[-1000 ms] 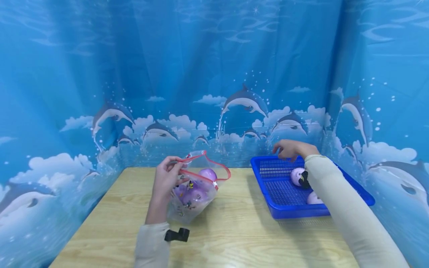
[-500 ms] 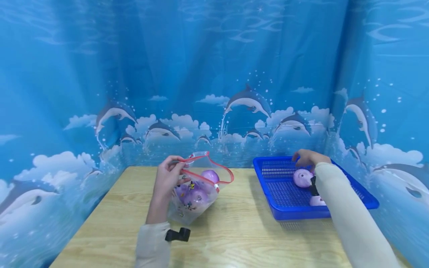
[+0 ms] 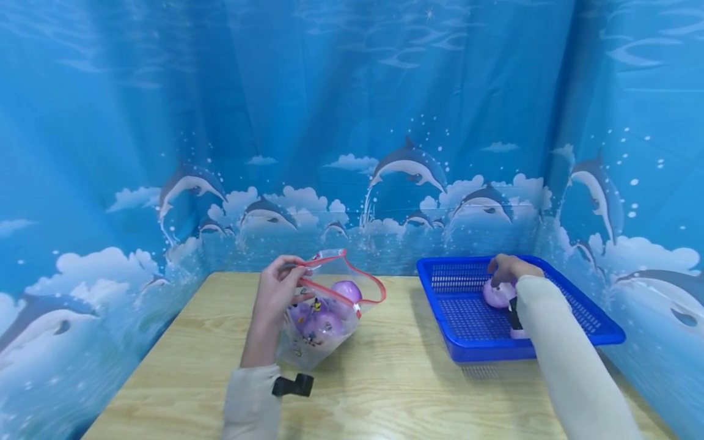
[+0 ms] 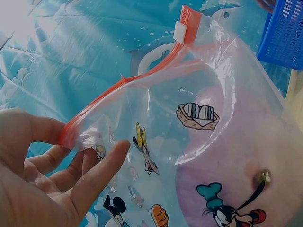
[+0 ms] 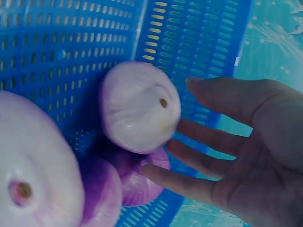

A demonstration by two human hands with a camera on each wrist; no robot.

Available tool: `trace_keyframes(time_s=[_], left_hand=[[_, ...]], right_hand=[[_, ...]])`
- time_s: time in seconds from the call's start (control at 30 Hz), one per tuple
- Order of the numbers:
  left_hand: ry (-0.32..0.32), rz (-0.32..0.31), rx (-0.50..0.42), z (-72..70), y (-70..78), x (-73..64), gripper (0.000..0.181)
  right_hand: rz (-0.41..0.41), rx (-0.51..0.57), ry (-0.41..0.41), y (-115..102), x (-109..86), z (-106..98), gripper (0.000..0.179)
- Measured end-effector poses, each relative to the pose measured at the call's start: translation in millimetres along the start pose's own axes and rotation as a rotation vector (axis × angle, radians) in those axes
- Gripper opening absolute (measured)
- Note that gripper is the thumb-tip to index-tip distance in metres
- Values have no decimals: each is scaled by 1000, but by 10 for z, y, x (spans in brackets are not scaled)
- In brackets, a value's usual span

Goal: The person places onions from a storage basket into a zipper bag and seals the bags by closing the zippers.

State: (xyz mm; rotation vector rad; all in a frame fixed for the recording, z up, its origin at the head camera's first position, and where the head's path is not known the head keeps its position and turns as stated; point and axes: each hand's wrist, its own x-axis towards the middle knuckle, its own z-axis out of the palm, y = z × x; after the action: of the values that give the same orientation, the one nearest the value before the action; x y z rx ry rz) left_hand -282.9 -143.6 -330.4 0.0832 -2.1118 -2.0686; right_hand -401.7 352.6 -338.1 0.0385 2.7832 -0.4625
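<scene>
We look forward and down from the head; close up, the left wrist view faces the bag (image 4: 163, 106), the right the basket (image 5: 57, 52) (all three share it).

- Left grip (image 3: 277, 287), lower left of frame: pinching.
- Right grip (image 3: 513, 269), lower right of frame: spread apart.
- Left forearm (image 3: 252, 403), right forearm (image 3: 569, 360): sleeved, at bottom edge.

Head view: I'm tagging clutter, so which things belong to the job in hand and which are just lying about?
Likely job: bag, left hand, round purple items, basket, right hand.
Just there: table, dolphin backdrop, black wrist mounts.
</scene>
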Motion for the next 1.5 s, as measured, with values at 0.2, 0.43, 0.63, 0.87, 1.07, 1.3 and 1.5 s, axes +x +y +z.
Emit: trace_keyframes(time_s=[0.2,0.43,0.63,0.87,1.07,1.3,1.5], left_hand=[[1,-8,4,1,4,-4,15],[-7,-12,10,3,11,-6,16],[-12,-22,21,6,21,-4,16],[-12,-17,17,1,21,-7,16],[-11,-17,13,-2,9,-3,16],[-14,-14,16,-4,7,-6,17],[-24,-7,16,-20,12,-15,18]], right_hand=[[12,-6,23,40,57,80,56],[47,43,7,2,63,137,59],[10,-1,-1,-48,60,162,57],[60,14,-32,-59,80,185,57],[79,46,-53,-80,60,185,54],[-34,-27,-107,-160,15,42,51],[-115,70,-152,-314,-49,-105,56]])
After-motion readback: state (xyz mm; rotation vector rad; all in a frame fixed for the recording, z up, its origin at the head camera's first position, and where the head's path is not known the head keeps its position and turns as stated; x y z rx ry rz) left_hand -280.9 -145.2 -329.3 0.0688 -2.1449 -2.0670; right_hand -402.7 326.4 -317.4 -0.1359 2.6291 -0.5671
